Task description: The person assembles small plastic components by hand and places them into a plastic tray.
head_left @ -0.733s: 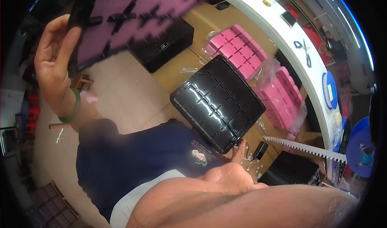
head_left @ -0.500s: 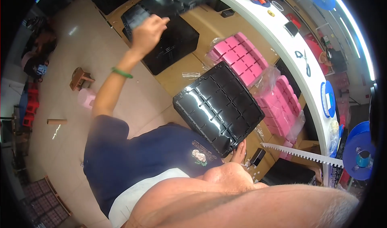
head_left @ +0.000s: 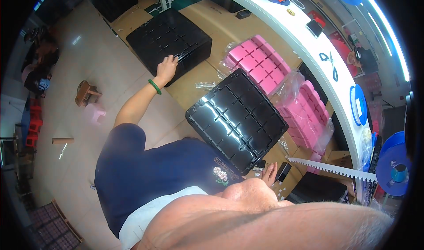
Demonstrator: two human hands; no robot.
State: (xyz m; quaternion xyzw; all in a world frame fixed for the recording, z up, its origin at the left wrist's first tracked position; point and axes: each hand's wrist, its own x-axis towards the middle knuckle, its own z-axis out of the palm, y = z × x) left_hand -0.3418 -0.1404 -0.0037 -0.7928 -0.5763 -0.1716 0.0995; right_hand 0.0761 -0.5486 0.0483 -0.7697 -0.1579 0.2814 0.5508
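We note a pale, smooth floor (head_left: 79,166) across the left of the frame, bearing a wooden stool (head_left: 87,93) beside a pink stool (head_left: 94,113). We record red stools (head_left: 34,124) at far left, a white worktop (head_left: 282,19) curving through upper right, and a lit strip light (head_left: 388,33) beyond.

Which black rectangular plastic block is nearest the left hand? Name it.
The black rectangular plastic block the left hand overlaps in view; others, glossy central block included, lie farther.

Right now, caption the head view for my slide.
Left hand at the farther black grid-patterned tray, right hand beside the nearer glossy black tray.
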